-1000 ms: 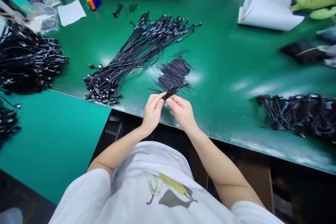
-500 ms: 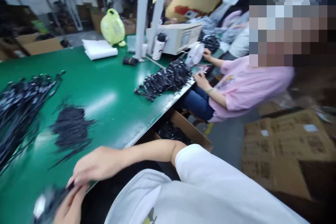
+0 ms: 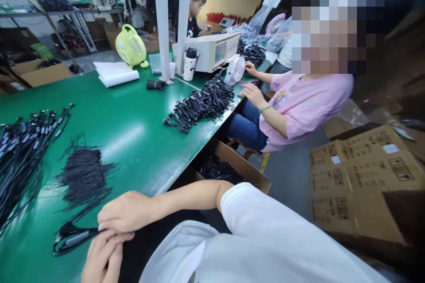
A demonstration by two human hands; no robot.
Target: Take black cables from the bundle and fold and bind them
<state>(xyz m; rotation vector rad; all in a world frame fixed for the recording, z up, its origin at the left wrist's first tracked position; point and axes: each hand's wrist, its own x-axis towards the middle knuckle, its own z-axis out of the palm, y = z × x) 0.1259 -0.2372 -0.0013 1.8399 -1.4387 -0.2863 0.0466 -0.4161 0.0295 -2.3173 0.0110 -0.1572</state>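
A black cable, folded into a loop with a grey label on it, pokes out to the left of my hands over the near table edge. My right hand is closed around its near end, the fingertips hidden. Just below, my left hand has its fingers curled against the same end, touching the right hand. Beyond the loop lies a pile of thin black ties. Long black cables with pale labels are spread at the left.
A heap of bundled cables lies along the edge of the green table. Behind it are a white fan, a bottle and a boxy instrument. A co-worker in a pink shirt sits at right. Below, a carton holds cables.
The cable loop, blurred before, now shows sharply and is lower against the table. My hands have shifted slightly to the right. The head view has turned a little.
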